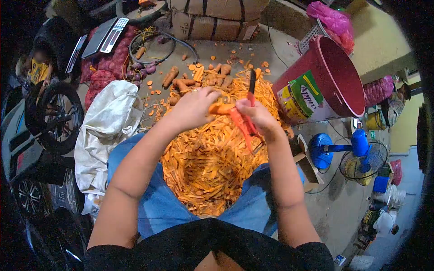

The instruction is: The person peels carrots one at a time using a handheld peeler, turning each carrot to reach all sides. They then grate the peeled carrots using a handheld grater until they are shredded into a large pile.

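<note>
My left hand [195, 107] is closed around one end of a peeled orange carrot [221, 109], which points to the right. In my right hand [257, 114] is a red peeler [242, 124], blurred by motion and right at the carrot's free end. A dark, narrow piece [252, 80] sticks up above that hand, in line with a red part. Beneath both hands a big heap of carrot peelings [203, 171] spreads between my knees. Several unpeeled carrots [185, 83] lie at the heap's far edge.
A large red bucket [282, 92] leans over the heap's right side. To the left lie a white sack [108, 122], a red net bag of onions [120, 56] and a scale [99, 38]. Strapped cardboard boxes [217, 29] stand behind. A blue fan [359, 143] is at the right.
</note>
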A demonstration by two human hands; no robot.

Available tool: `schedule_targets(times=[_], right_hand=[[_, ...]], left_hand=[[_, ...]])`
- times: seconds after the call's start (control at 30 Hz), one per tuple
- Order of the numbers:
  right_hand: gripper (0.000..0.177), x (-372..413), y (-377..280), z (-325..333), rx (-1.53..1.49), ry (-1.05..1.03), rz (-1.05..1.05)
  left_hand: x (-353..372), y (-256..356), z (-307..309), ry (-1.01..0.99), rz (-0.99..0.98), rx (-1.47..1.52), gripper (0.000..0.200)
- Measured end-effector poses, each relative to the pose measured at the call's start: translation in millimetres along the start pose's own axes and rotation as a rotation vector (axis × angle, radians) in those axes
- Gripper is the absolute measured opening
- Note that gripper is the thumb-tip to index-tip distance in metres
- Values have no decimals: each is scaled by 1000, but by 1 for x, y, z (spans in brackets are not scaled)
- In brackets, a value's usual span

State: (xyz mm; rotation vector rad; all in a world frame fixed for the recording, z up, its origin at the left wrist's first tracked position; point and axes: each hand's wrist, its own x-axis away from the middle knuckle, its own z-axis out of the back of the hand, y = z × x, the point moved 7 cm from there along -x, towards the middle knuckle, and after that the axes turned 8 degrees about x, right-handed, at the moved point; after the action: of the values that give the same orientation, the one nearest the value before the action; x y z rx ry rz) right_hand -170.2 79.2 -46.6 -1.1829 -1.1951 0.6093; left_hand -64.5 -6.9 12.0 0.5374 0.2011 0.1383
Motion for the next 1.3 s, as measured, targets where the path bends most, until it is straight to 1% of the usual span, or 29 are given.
schedule_targets(times=[0.07,0.1,0.13,0.17,0.2,0.23,0.27,0.33,0.37,0.43,0.47,0.53,0.57,0.6,0.67,0.7,0.73,0.8,0.83,0.87,0.93,1.0,1.03,1.1,1.13,1.2,1.23,1.27,1.3], right_hand=[[13,11,-25,18,35,5,2],[16,21,-41,40,-12,169,44],[21,30,-58,74,-22,387,267],[27,36,-69,101,-143,344,371],[27,37,-84,135,-386,180,597],[33,59,-93,154,-558,338,659],[40,76,-102,164,-438,507,716],[43,80,-89,180,-457,605,631],[43,75,-81,182,-457,607,631],[40,52,-72,151,-320,427,464],[40,45,-68,145,-321,422,461],[43,23,-54,114,-238,261,266],[34,19,-54,100,-152,315,294],[34,11,-48,95,-153,299,292],[28,-10,-20,82,14,189,123],[22,-6,-26,53,-57,129,133],[17,-11,-21,48,167,213,109],[13,-12,-21,29,366,227,67],[13,-12,-23,23,366,224,64],[13,-13,-22,17,411,194,21],[14,-18,-16,15,455,166,-23],[14,-25,-11,17,633,145,37],[14,-27,-10,20,637,152,30],[11,-31,-5,21,666,136,19],[12,-34,-2,21,683,123,10],[13,-42,8,29,730,94,-57],[14,-41,5,27,803,104,-66],[15,-41,4,26,875,113,-75],[15,-44,6,25,875,109,-86]], left_hand=[[-1,-2,7,45,24,-21,46],[0,-7,6,-7,89,-33,44],[1,-11,5,-61,155,-45,42],[2,-11,6,-59,157,-46,42],[2,-11,4,-84,165,-49,41],[3,-12,3,-110,174,-52,39],[4,-13,2,-108,176,-52,39],[6,-15,2,-114,151,-64,38],[6,-17,3,-116,150,-63,38],[6,-23,9,-118,187,-84,39],[5,-24,11,-118,193,-84,39],[7,-31,16,-107,256,-63,39],[7,-36,15,-110,250,-59,38],[7,-42,12,-106,264,-62,38],[9,-59,-8,-207,320,47,33],[11,-72,-20,-255,363,85,33],[12,-78,-23,-254,368,84,33],[20,-99,-40,-408,525,143,39],[32,-147,-72,-302,550,153,42],[43,-162,-86,-305,553,156,42],[77,-193,-109,-383,796,91,41],[113,-243,-165,-440,828,134,38],[120,-243,-170,-443,821,140,38],[137,-249,-175,-380,945,100,33],[138,-257,-187,-389,945,114,33],[143,-281,-200,-173,1189,359,30],[137,-283,-202,-82,1206,456,29],[131,-288,-207,-91,1211,462,29],[123,-298,-205,34,1215,468,30]])
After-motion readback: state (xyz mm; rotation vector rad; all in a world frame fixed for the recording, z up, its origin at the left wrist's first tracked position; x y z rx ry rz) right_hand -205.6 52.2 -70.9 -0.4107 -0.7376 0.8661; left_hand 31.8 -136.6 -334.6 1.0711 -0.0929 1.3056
